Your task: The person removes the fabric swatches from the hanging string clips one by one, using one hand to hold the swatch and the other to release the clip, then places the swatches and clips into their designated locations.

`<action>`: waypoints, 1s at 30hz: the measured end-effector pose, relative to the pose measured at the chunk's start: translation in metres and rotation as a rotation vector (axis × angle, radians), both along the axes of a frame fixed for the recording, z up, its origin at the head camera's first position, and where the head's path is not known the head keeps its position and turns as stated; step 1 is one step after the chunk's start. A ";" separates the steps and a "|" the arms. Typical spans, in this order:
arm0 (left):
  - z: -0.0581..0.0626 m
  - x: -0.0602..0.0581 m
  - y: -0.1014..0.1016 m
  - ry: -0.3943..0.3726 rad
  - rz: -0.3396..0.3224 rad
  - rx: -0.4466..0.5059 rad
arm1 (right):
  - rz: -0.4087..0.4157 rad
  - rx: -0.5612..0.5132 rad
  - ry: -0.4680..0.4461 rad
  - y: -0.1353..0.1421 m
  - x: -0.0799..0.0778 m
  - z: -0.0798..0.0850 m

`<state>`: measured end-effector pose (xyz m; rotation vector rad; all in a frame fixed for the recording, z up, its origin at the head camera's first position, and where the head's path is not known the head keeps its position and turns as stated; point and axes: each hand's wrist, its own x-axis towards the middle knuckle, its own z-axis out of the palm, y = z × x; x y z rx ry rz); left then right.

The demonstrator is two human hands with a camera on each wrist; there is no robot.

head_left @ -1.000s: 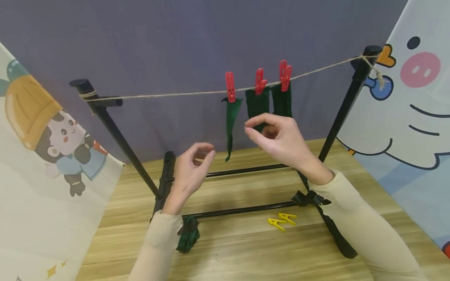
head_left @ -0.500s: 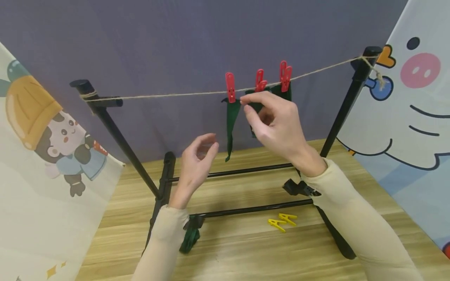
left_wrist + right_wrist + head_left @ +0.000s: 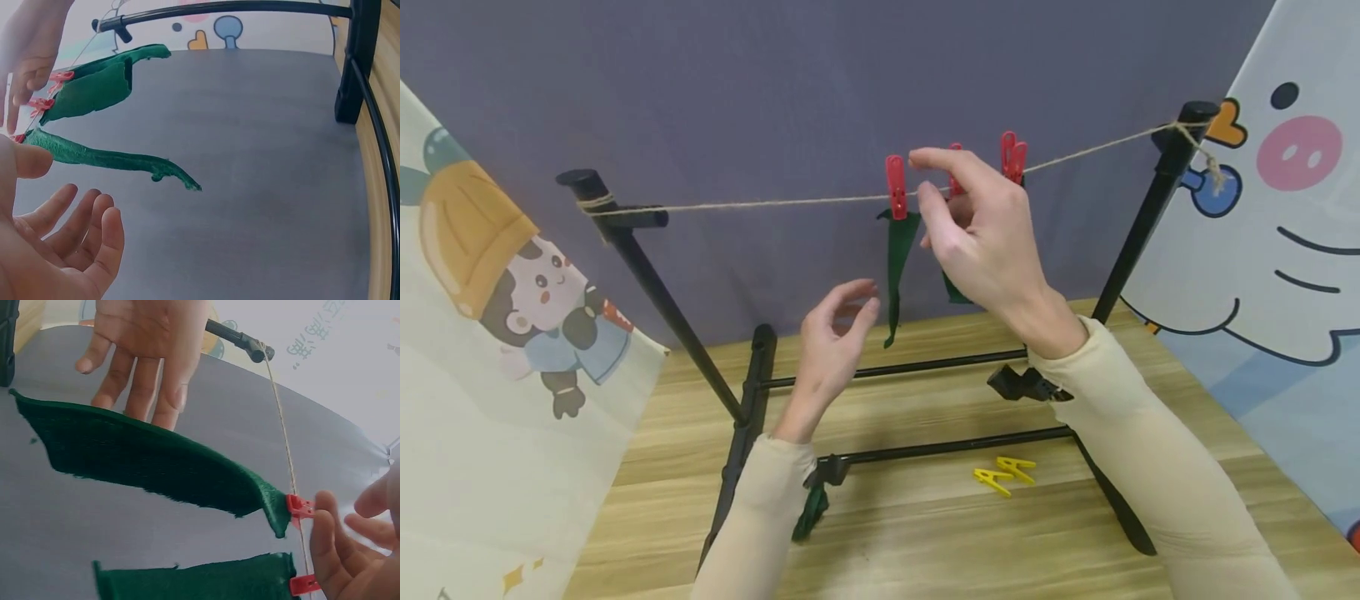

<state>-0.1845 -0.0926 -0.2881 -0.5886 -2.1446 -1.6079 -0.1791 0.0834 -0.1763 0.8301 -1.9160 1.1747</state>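
My right hand [image 3: 992, 233] is raised beside the leftmost red clothespin [image 3: 897, 187], its thumb and forefinger apart. That clothespin clips a narrow-hanging green cloth [image 3: 898, 258] to a twine line [image 3: 775, 202]. In the right wrist view, fingertips come right up to the red clip [image 3: 300, 506]. Two more red clothespins stand on the line to the right; a second green cloth [image 3: 94, 94] shows fully in the left wrist view, while my right hand hides most of it in the head view. Lower left of the narrow cloth, my left hand [image 3: 835, 350] holds nothing, fingers loosely bent.
A black frame with a left post [image 3: 677, 308] and right post [image 3: 1150, 208] carries the twine. Lower crossbars [image 3: 940, 450] run above the wooden table [image 3: 925, 542]. Two yellow clothespins [image 3: 992, 481] and a crumpled green cloth [image 3: 810, 510] lie in front. Cartoon panels flank both sides.
My right hand has risen from in front of the middle cloth to the height of the line, thumb and forefinger spreading. My left hand has moved up and right toward the narrow cloth.
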 end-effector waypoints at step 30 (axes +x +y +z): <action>-0.021 -0.041 0.007 -0.003 -0.039 0.052 | 0.024 0.089 -0.077 0.003 -0.008 0.010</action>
